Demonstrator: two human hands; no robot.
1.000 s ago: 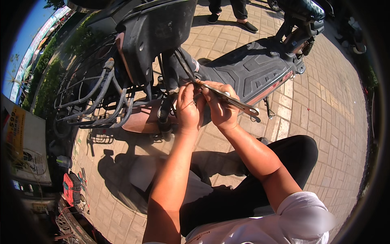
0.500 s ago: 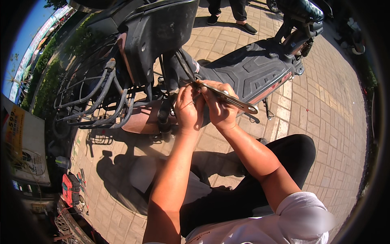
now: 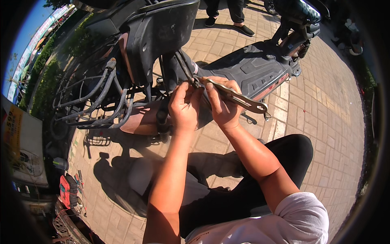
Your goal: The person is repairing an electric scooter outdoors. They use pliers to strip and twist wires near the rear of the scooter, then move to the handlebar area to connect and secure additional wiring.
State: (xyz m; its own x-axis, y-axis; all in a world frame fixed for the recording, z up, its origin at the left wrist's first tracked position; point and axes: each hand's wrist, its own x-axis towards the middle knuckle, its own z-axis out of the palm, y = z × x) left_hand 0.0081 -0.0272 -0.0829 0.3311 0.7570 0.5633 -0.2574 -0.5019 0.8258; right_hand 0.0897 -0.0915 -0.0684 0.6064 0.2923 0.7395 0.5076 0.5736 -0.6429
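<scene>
My left hand [image 3: 185, 107] is closed at the lower end of a dark cable [image 3: 183, 61] hanging from the scooter's black front housing [image 3: 156, 28]; what its fingertips pinch is too small and hidden to tell. Just right of it, my right hand [image 3: 223, 103] grips a long, flat metal tool [image 3: 243, 99] with a slotted outer end. The tool's inner end meets a small dark fitting [image 3: 196, 83] where the cable ends, between both hands. The scooter's black footboard [image 3: 256, 67] stretches behind my hands to the upper right.
A wire basket [image 3: 91, 97] sits at the scooter's front left. A person's legs and black shoes [image 3: 243, 28] stand on the paving [image 3: 325, 134] beyond it. At lower left are a red-and-black case [image 3: 67, 191], loose tools [image 3: 79, 183] and a signboard [image 3: 24, 146]. My bent knee [image 3: 296, 154] is at right.
The tool's outer end has swung slightly right. My left fingers have shifted down a little from the housing, and both hands remain at the cable end.
</scene>
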